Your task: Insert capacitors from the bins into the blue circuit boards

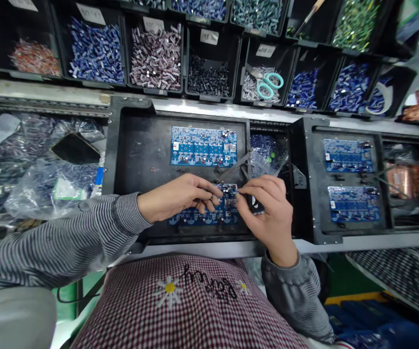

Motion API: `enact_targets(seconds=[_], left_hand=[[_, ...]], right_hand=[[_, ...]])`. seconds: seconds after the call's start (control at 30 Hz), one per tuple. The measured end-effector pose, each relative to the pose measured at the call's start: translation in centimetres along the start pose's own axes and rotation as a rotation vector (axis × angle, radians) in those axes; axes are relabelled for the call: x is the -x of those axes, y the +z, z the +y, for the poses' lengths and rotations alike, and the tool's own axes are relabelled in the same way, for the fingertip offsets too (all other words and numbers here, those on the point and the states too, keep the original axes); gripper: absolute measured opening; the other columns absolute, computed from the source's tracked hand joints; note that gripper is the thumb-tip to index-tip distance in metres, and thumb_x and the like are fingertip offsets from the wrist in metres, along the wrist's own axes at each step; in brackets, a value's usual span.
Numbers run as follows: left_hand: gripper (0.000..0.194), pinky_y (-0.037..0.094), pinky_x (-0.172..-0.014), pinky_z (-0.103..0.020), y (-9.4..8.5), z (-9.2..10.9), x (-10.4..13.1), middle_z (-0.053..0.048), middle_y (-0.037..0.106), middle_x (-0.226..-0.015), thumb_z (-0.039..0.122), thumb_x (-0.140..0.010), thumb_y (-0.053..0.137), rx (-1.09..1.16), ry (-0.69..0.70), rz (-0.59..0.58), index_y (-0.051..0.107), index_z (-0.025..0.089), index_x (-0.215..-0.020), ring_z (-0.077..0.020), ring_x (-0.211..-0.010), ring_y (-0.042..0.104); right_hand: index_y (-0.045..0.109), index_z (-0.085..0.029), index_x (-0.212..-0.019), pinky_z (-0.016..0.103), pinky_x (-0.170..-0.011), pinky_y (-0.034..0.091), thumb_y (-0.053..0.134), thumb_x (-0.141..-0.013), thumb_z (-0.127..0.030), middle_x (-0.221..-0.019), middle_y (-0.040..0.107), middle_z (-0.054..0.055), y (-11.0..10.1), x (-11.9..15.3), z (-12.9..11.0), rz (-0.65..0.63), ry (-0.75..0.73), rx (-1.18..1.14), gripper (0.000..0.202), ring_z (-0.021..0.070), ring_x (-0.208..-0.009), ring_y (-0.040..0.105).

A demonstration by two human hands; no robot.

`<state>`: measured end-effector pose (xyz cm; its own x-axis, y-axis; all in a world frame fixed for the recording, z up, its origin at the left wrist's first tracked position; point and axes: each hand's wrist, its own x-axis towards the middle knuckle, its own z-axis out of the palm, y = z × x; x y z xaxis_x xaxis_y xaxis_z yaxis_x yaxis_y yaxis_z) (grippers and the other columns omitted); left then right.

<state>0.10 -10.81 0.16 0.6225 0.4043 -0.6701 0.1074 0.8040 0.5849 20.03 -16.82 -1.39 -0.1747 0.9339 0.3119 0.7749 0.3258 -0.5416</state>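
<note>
The lower blue circuit board lies in a black tray, partly covered by my hands. My left hand reaches over it from the left, its fingers curled and drawn together near the board's upper middle. Whatever those fingers hold, if anything, is too small to make out. At the board's right edge, my right hand pinches thumb and forefinger together; the tiny item between them cannot be made out. Above both hands, an upper blue circuit board with mounted parts lies flat in the same tray.
Black bins of small components line the back, one holding turquoise scissors. Bagged parts lie at left. At right, another tray holds two boards. A metal strip crosses beside my right hand.
</note>
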Motion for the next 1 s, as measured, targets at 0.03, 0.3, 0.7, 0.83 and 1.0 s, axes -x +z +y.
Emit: enact_targets(seconds=[0.03,0.3,0.7,0.83,1.0], left_hand=[[0.019,0.042,-0.057,-0.02,-0.1,0.0,0.0,-0.006,0.064,-0.083,0.011,-0.086,0.056,-0.017,0.005,0.0,0.065,0.006,-0.101,-0.008,-0.063,0.056],[0.019,0.026,-0.043,-0.018,-0.6,-0.8,-0.1,0.002,0.049,-0.056,0.029,-0.08,0.069,-0.172,0.044,0.028,0.066,0.01,-0.079,-0.0042,-0.046,0.039],[0.02,0.033,-0.048,-0.019,-0.4,-0.7,0.0,0.0,0.057,-0.061,0.019,-0.083,0.062,-0.275,0.106,0.09,0.069,0.009,-0.099,-0.005,-0.045,0.042],[0.019,0.031,-0.046,-0.018,-0.5,-0.7,-0.1,0.001,0.056,-0.06,0.018,-0.083,0.062,-0.269,0.103,0.106,0.07,0.01,-0.098,-0.0048,-0.044,0.041],[0.018,0.032,-0.045,-0.018,-0.3,-0.5,-0.1,0.001,0.054,-0.057,0.016,-0.083,0.062,-0.268,0.097,0.114,0.07,0.01,-0.098,-0.0052,-0.044,0.04]], right_hand=[[0.063,-0.024,-0.085,0.046,-0.092,0.044,0.063,-0.078,-0.016,-0.091,0.06,0.004,0.1,0.0,0.4,0.002,0.017,0.055,0.011,0.0229,-0.097,0.053],[0.061,-0.023,-0.081,0.047,-0.088,0.042,0.061,-0.079,-0.019,-0.1,0.052,0.007,0.8,0.3,1.2,-0.052,0.05,0.139,0.004,0.0245,-0.1,0.048],[0.062,-0.022,-0.082,0.044,-0.087,0.044,0.061,-0.079,-0.02,-0.097,0.052,0.006,1.0,0.5,1.3,-0.034,0.051,0.135,0.003,0.0232,-0.098,0.05],[0.062,-0.023,-0.082,0.044,-0.086,0.044,0.061,-0.08,-0.021,-0.097,0.052,0.006,1.1,0.6,1.3,-0.035,0.049,0.134,0.003,0.0231,-0.097,0.05],[0.061,-0.022,-0.081,0.042,-0.086,0.044,0.062,-0.081,-0.021,-0.096,0.052,0.006,1.2,0.5,1.4,-0.034,0.042,0.143,0.002,0.0222,-0.096,0.05]])
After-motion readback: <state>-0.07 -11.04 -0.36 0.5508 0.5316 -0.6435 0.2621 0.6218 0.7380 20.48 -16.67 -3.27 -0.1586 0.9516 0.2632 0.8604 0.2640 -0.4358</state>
